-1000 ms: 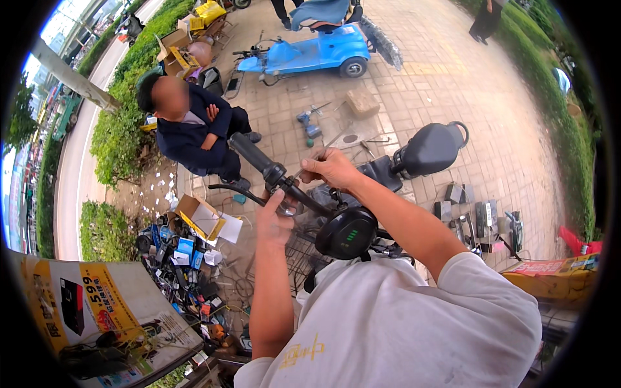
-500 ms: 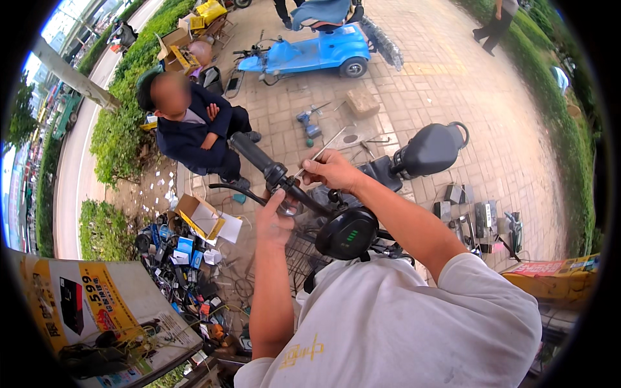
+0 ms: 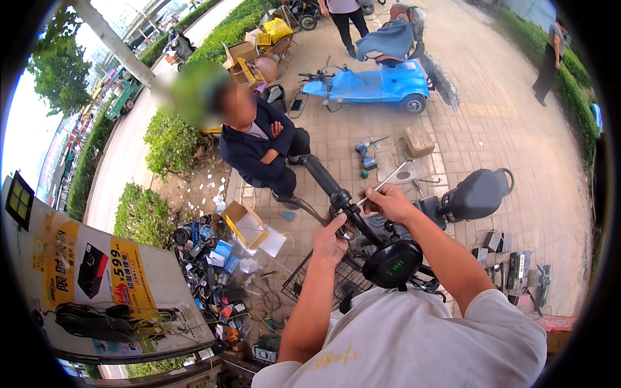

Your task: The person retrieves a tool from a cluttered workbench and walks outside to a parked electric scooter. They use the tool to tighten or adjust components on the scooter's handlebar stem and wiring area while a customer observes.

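Observation:
A black scooter handlebar (image 3: 320, 172) with grip, brake lever and round display (image 3: 392, 264) stands in front of me. My left hand (image 3: 331, 236) grips the brake lever mount on the bar from below left. My right hand (image 3: 388, 202) pinches a long thin silver tool (image 3: 394, 171), its lower end at the bar beside that mount; the exact contact point is hidden. Beyond lie a black saddle (image 3: 475, 194), a blue drill (image 3: 363, 155) and a tan block (image 3: 418, 141) on the paving.
A dark-jacketed person (image 3: 259, 158), arms crossed, stands close left. A blue three-wheeler (image 3: 369, 87), a standing person (image 3: 343, 19) and a walker (image 3: 548, 58) are farther off. Electronic scrap (image 3: 213, 258), cartons (image 3: 242, 226) and a sign board (image 3: 90, 271) lie left; metal parts (image 3: 517, 271) lie right.
The view has shifted, putting the scene lower and further right. My hands remain at the bar, the silver tool still in my right hand. The walker at top right has moved along the path.

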`<action>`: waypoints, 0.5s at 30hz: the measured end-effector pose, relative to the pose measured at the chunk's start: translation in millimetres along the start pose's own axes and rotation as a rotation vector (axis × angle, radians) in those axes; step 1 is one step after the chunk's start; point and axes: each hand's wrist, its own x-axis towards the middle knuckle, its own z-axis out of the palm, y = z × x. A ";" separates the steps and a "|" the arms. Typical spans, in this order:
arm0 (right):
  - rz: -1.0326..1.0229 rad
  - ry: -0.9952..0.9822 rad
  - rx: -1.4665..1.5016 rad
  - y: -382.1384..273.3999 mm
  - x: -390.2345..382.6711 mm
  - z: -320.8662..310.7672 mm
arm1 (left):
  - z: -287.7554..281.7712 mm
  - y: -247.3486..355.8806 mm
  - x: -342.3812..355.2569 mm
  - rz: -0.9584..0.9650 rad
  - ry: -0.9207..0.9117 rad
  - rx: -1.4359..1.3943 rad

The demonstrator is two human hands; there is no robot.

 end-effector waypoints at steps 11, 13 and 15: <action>0.025 0.043 -0.008 0.0 1.1 1.5 | -0.9 1.3 1.0 0.013 -0.028 0.005; -0.007 -0.016 0.106 0.9 -6.0 1.1 | -2.4 -4.1 0.9 -0.001 -0.051 -0.037; 0.064 0.055 -0.018 4.6 0.2 -2.1 | -3.4 -3.3 3.1 0.012 -0.041 -0.060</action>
